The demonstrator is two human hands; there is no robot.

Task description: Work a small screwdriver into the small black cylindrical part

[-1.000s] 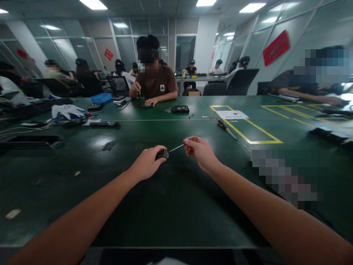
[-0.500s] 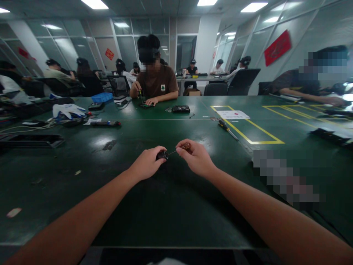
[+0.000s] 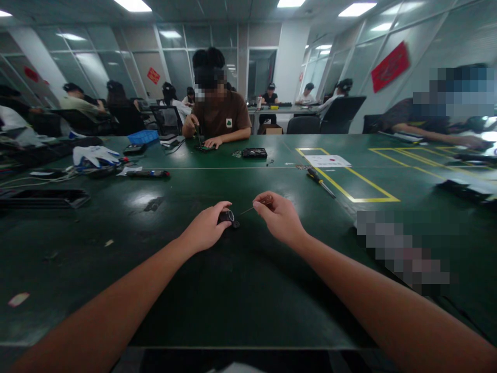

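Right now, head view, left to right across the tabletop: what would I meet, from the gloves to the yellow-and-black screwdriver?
White-and-blue gloves → dark pen-shaped tool → left hand holding black cylinder → thin metal rod → right hand gripping it → yellow-and-black screwdriver.

No brand, number or wording legible anywhere in view. Red banner point(image 3: 390, 67) on right wall point(image 3: 435, 62): darker marks present, too blurred to read. Small red diamond-shaped sign point(image 3: 153, 75) on far partition point(image 3: 139, 63): markings unreadable. White sheet point(image 3: 327, 161) on counter point(image 3: 233, 305), far right: faint print and small red mark, wording too small. Brown shirt point(image 3: 209, 111) of person across counter: white chest patch point(image 3: 229, 123) with green emblem. Object point(image 3: 399, 251) on near right of counter: pixelated, any label masked.
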